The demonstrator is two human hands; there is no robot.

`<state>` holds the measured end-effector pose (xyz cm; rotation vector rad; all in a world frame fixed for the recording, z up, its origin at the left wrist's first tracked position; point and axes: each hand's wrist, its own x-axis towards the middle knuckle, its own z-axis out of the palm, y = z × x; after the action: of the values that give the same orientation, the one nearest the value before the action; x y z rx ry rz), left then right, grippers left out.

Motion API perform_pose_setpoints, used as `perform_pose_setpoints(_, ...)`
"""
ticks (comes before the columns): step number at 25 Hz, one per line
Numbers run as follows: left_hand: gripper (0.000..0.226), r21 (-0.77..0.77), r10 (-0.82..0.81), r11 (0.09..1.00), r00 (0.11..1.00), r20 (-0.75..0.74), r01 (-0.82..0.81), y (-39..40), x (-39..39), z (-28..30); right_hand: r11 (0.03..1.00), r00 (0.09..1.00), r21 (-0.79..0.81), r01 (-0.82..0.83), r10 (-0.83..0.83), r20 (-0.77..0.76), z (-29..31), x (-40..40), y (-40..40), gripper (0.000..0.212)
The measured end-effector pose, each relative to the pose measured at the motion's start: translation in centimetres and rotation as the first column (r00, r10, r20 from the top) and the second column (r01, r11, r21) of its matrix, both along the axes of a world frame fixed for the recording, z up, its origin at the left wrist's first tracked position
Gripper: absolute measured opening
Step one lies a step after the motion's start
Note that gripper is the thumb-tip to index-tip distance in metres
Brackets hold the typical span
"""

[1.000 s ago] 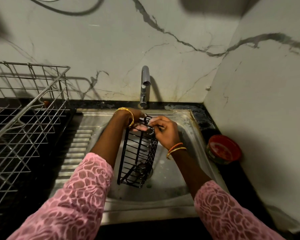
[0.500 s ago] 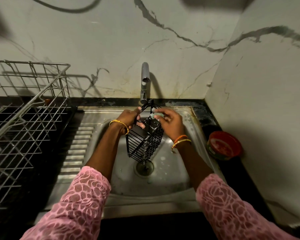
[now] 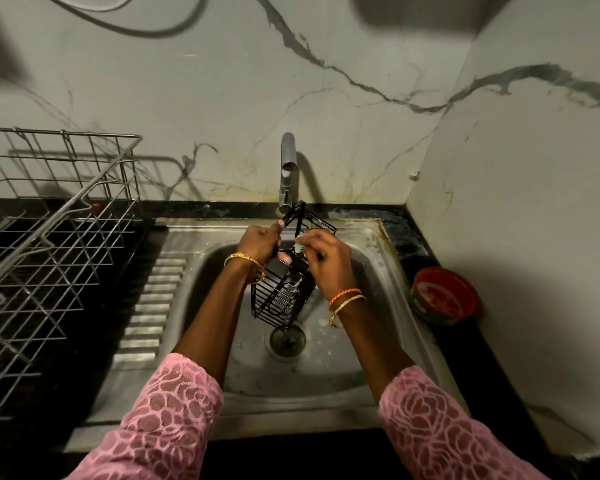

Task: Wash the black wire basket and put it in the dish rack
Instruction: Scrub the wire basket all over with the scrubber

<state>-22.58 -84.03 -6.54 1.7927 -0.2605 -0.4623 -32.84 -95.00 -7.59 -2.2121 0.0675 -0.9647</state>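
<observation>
**Basket mid-scrub over the drain**

While the black wire basket hangs upright over the sink drain, I see my left hand clamped round its top frame and my right hand pinching a pale scrub pad against the wires. Risk now: wet, soapy wire could slip from that one-handed hold and clatter down. Its upper corner sits right by the tap and may knock it. Dish rack waits on the left, well apart.

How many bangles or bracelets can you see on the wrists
3: one gold bangle on the left wrist; an orange bracelet and a gold bangle together on the right wrist. Sleeves could hide others higher up.
</observation>
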Motion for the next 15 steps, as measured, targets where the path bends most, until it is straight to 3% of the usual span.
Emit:
perform_pose_setpoints(4, 0.051, -0.016, 0.035, 0.999, 0.999, -0.001, -0.035, 0.0, -0.4, -0.3, 0.998, 1.000, -0.057, -0.013, 0.014, 0.020, -1.1, -1.7, -0.4, 0.022)
perform_pose_setpoints(15, 0.049, 0.022, 0.036, 0.999, 0.999, 0.000, -0.036, -0.2, -1.6, -0.7, 0.990, 0.997, 0.119, 0.077, -0.079, 0.012, -0.8, -2.4, 0.6, 0.015)
